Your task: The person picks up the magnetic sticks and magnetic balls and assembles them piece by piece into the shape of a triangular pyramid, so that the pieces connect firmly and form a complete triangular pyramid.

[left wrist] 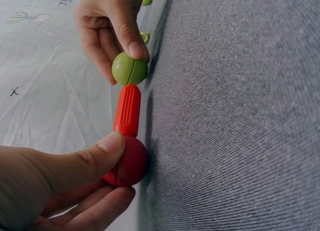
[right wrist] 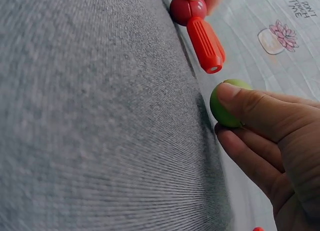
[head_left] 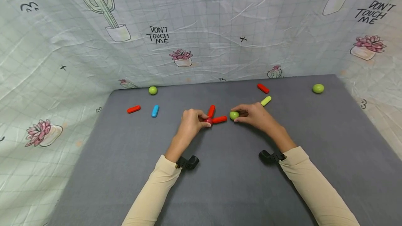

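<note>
My left hand (head_left: 191, 123) pinches a dark red ball (left wrist: 131, 161) between thumb and fingers. Two red rods extend from that ball: one red rod (head_left: 211, 111) points toward the back, the other red rod (head_left: 219, 119) points right. A green ball (head_left: 233, 115) is pinched by my right hand (head_left: 254, 115), just off the free end of the right-pointing rod. In the right wrist view a small gap shows between this green ball (right wrist: 227, 103) and the rod's pale-tipped end (right wrist: 207, 48).
Left on the grey table (head_left: 226, 177) lie a red rod (head_left: 133, 109), a blue rod (head_left: 155, 111) and a green ball (head_left: 153, 90). Behind my right hand are a red rod (head_left: 263, 88) and a yellow-green rod (head_left: 266, 100). Another green ball (head_left: 318, 88) sits far right, near the printed curtain (head_left: 213, 20).
</note>
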